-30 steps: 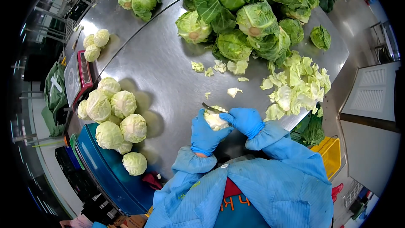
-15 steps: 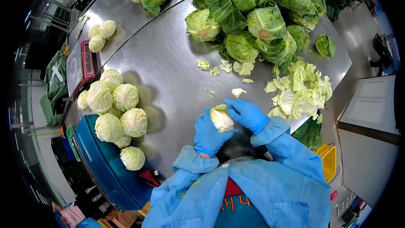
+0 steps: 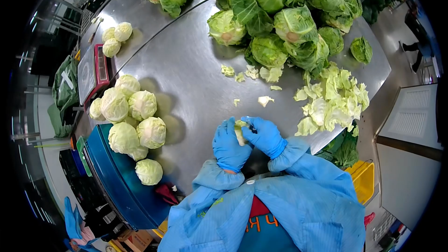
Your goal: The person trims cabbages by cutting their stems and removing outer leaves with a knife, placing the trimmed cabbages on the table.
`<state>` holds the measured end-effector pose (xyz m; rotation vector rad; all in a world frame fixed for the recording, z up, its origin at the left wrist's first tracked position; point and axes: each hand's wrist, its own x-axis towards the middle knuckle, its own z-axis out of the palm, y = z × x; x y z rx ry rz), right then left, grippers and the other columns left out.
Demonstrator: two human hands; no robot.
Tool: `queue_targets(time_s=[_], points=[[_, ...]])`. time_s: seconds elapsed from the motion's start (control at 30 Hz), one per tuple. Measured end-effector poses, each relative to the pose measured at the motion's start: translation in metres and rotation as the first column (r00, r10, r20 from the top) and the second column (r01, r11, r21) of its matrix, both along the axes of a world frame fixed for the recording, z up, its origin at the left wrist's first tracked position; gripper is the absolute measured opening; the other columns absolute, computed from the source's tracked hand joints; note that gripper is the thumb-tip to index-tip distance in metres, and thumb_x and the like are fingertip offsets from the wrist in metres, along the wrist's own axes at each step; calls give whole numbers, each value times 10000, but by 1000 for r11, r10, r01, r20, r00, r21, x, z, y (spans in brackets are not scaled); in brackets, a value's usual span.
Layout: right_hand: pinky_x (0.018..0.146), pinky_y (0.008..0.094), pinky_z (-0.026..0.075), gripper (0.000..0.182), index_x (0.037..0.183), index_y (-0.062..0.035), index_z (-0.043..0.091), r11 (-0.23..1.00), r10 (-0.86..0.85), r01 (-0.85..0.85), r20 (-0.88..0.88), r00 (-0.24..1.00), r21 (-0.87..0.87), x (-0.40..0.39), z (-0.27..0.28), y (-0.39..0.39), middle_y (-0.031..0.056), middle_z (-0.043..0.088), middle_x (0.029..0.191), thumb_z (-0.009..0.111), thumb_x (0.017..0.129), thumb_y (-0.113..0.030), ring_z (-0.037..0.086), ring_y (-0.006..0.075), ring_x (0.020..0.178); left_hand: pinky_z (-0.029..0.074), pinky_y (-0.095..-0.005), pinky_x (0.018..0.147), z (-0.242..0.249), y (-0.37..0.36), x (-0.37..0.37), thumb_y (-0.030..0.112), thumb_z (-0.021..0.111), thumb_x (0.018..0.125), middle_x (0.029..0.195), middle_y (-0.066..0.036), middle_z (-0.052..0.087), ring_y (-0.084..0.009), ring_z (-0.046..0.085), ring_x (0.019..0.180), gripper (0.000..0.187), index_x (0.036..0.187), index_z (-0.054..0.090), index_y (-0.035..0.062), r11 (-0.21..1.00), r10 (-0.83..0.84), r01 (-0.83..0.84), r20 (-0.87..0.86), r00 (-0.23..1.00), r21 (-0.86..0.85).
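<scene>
In blue gloves, my left hand [image 3: 231, 147] is wrapped round a small pale cabbage [image 3: 241, 133], held low over the near edge of the steel table [image 3: 200, 88]. My right hand [image 3: 267, 137] is closed on a knife [image 3: 252, 129] right beside the cabbage. Only the knife's dark handle shows; I cannot make out its blade. Both hands hide most of the cabbage. A cut white leaf piece [image 3: 265, 101] lies just beyond them, among several smaller scraps.
Leafy green cabbages [image 3: 289, 28] are heaped at the far side. A pile of trimmed leaves [image 3: 333, 102] lies on the right. Peeled cabbages [image 3: 140, 107] are grouped on the left, near a red scale [image 3: 101, 67] and a blue bin [image 3: 112, 177]. A yellow crate [image 3: 361, 179] stands lower right.
My right hand has moved slightly left and down, closer to my left hand, and the knife has turned so its blade no longer shows. The cabbage is now more covered.
</scene>
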<state>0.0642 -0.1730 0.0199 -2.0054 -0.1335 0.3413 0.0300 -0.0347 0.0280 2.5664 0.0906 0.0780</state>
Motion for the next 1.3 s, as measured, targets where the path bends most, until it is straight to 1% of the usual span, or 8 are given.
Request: queue_targets(time_s=[0.23,0.4,0.57,0.73,0.87,1.03,1.13,1.3], points=[[467,304,467,356,958,4,644,894,-216,398,-582,784,205,2,-31,-23,78,596,647,617,916,-349,543,128,507,476,-424,909,8,6,-4,304,828,648,1150,-201,604,-359,593,1052,893,1388,429,3,982,83,-84,-12,996,-167],[434,308,429,383,955,-11,627,629,-431,694,-586,686,350,7,-48,-66,59,587,635,638,909,-390,526,133,476,464,-427,945,7,15,-15,300,839,648,1197,-208,582,-351,587,1078,924,1402,401,-7,974,71,-66,17,997,-216],[565,338,492,464,1213,-70,623,773,-460,511,222,860,-375,25,-10,-106,81,623,704,696,869,-375,590,189,579,460,-431,964,6,21,-26,303,837,644,1253,-232,551,-381,566,1120,921,1391,403,-17,947,77,-67,20,997,-316],[545,309,485,483,1178,-44,641,964,-49,92,-173,984,249,-5,-50,-33,23,623,738,745,833,-365,575,143,581,457,-452,974,-1,23,-26,324,838,638,1280,-242,534,-410,539,1164,912,1374,423,-22,976,2,28,140,990,-214],[509,259,455,455,1148,-41,654,909,174,127,-640,749,396,-5,-40,-3,2,613,737,722,854,-382,553,93,571,450,-452,985,1,26,-23,308,856,623,1297,-233,523,-394,538,1164,904,1363,444,-8,986,-86,104,137,987,-131],[515,270,465,385,1101,-69,684,965,107,60,-598,794,253,-4,-30,-3,45,652,761,646,906,-399,568,100,574,455,-438,975,1,22,-21,306,862,619,1282,-220,534,-377,546,1145,887,1352,462,7,987,-50,67,119,992,-145],[570,320,501,344,1074,-65,689,994,-8,14,-56,998,112,-18,-68,0,110,687,810,594,938,-366,635,182,624,452,-440,975,2,21,-25,322,856,630,1256,-213,546,-374,545,1140,871,1342,467,5,984,9,9,99,995,-176],[649,364,520,308,1066,-56,681,990,-141,136,-248,959,-37,-13,-88,-38,147,694,886,564,948,-315,667,298,732,445,-436,985,-16,43,-37,335,858,639,1257,-195,537,-366,542,1135,880,1349,454,8,953,45,-17,86,995,-304]])
